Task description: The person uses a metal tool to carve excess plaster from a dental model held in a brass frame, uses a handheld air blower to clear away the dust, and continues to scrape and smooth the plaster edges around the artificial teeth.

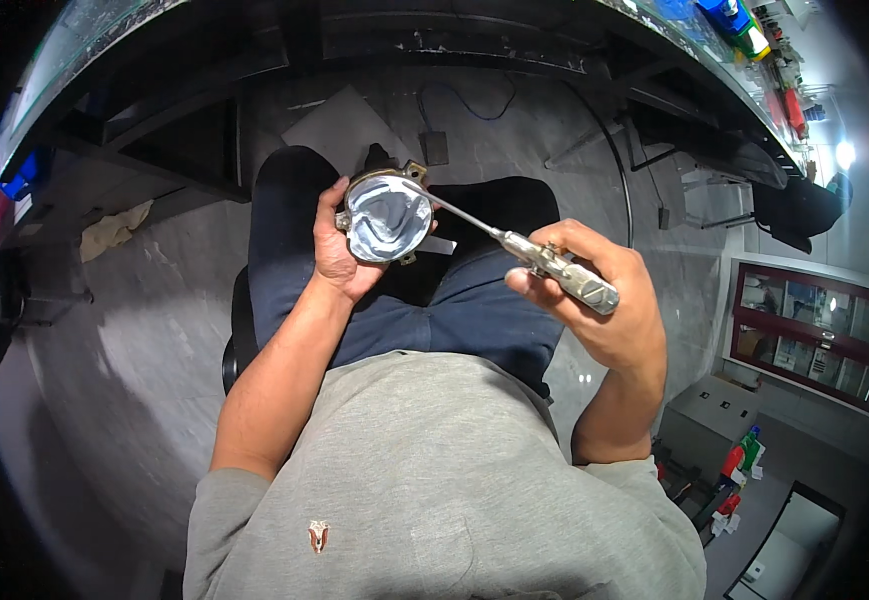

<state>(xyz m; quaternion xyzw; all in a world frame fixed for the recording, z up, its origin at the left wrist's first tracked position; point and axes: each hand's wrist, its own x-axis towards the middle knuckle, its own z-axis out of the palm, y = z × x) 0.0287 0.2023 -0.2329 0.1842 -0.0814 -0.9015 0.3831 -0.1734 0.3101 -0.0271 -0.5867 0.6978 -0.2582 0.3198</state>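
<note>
A round, silvery metal part (391,220) was gripped above the lap (385,328) by the left hand (340,262). A long-shafted grey metal tool (525,249), tip near it, was clasped by the right hand (615,295).

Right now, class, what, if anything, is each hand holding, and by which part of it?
The left hand holds a round metal housing by its left edge, probably underneath too; the right hand holds a screwdriver-like tool by its handle.
</note>
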